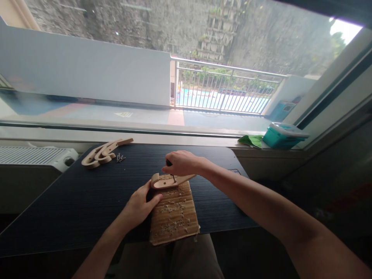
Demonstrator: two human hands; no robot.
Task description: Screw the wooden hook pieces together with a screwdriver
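A broad black ribbed worktop (72, 201) is stretching below a window, and a white radiator (37, 155) is sitting off its far left corner. A pale, grooved wooden board (173, 217), pitted with small holes, is lying at the near edge and overhanging it slightly. A teal plastic box (283, 135) is resting on the sill beyond the far right corner. A stack of curved light wooden hook shapes (103, 152) is lying near the far left edge, with a few small dark screws (120, 158) just beside it. One curved wooden hook piece (168, 181) is lying across the board's far end. The left hand (139, 207) is lying loosely open against the board's left edge, thumb touching that piece. The right hand (181, 162) is closing around a slim dark tool (173, 178), whose tip is meeting the piece.
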